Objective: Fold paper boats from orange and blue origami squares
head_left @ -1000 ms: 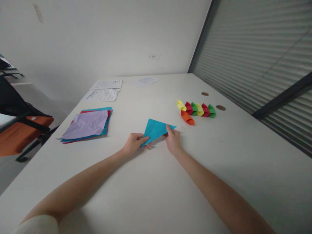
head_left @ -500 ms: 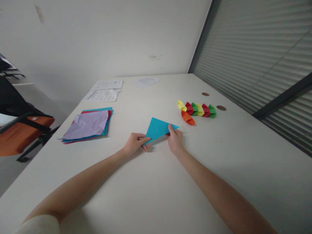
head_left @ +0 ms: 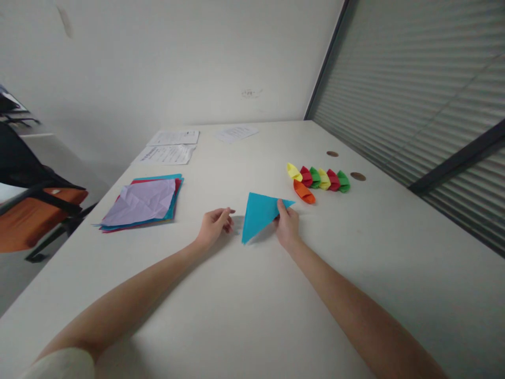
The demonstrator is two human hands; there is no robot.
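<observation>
My right hand (head_left: 288, 223) pinches a blue sheet of paper (head_left: 258, 213), folded into a triangle, near its right corner with the thumb on top. The paper's lower left corner points down toward the table, and its lower edge looks slightly raised. To the left of the paper, my left hand (head_left: 216, 226) rests on its side at the table, empty, with loosely curled fingers apart from the sheet. Beyond my right hand lies an orange folded paper piece (head_left: 303, 192), beside a row of several yellow, red and green folded pieces (head_left: 324, 179).
A stack of coloured paper sheets (head_left: 144, 201), crumpled purple on top, lies on the left of the white table (head_left: 244, 305). Printed papers (head_left: 168, 154) are farther back. Blinds (head_left: 426, 79) line the right side; an orange chair (head_left: 39, 216) stands at left.
My left hand has let go of the blue paper and drawn slightly left. The paper, still in my right hand, has turned and shifted a little right.
</observation>
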